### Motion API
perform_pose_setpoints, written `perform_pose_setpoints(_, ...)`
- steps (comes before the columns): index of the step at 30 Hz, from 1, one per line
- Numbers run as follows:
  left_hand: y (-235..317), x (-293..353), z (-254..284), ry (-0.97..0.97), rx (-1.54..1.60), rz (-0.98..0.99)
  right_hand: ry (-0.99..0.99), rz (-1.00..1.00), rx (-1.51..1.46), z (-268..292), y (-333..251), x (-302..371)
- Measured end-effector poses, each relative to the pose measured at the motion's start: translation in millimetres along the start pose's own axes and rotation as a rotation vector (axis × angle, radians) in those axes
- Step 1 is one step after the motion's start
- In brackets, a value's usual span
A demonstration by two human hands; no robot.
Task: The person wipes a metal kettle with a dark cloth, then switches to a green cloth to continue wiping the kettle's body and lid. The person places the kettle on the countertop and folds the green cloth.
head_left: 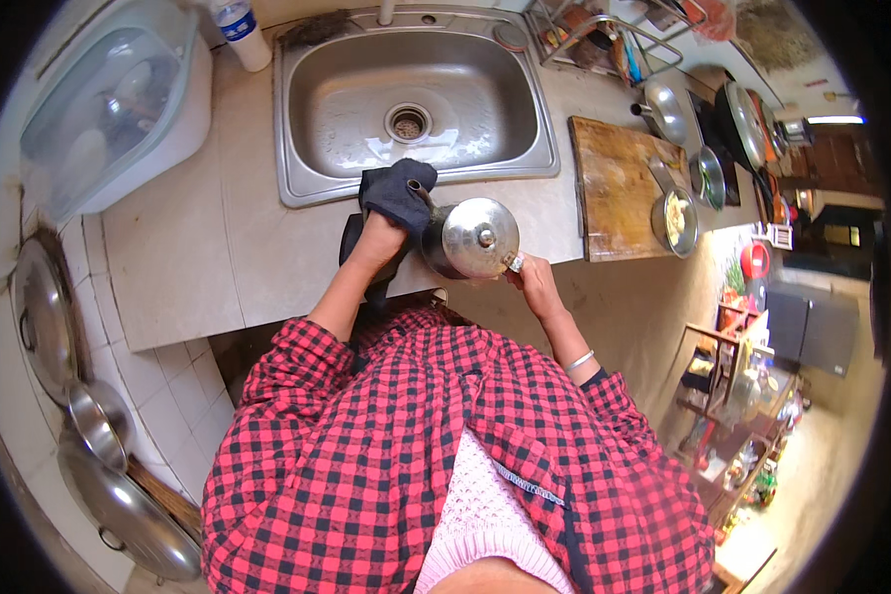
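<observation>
A metal kettle (445,252) is in front of me at the counter's near edge, its round silver lid (481,223) and knob facing up. Its spout points to the upper left, beside a dark grey cloth (398,193). My left hand (379,241) is closed on this cloth and presses it near the spout; part of the cloth hangs down below the wrist. On the kettle's right side, my right hand (539,284) grips the handle. The kettle's underside is hidden, so I cannot tell whether it touches the counter.
A steel sink (421,84) lies just beyond my hands. To the right are a wooden cutting board (619,188) and a small pan with pale food (675,220). A lidded plastic bin (158,148) and a white bottle (241,38) stand left. Large pot lids (119,505) lean at lower left.
</observation>
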State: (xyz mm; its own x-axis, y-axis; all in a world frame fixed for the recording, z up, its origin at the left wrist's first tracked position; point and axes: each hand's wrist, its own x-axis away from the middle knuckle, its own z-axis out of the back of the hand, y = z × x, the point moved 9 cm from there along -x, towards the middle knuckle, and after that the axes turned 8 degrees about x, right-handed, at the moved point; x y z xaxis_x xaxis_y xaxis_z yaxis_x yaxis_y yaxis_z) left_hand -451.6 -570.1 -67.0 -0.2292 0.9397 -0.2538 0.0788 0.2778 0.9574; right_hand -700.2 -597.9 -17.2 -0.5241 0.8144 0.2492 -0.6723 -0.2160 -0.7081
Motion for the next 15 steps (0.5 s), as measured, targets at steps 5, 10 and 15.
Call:
perform_pose_setpoints(5,-23.9,-8.3,-20.2,0.100,-0.314,0.001,0.076,-0.015,0.016,-6.6,0.6,4.0)
perform_pose_setpoints(10,-28.0,-10.4,-26.0,0.127,-0.277,-0.195,0.221,-0.012,0.013,-12.8,0.3,12.6)
perform_pose_setpoints(15,-27.2,-3.6,-21.4,0.071,-0.101,-0.085,0.284,-0.029,0.064,-11.1,0.5,21.2)
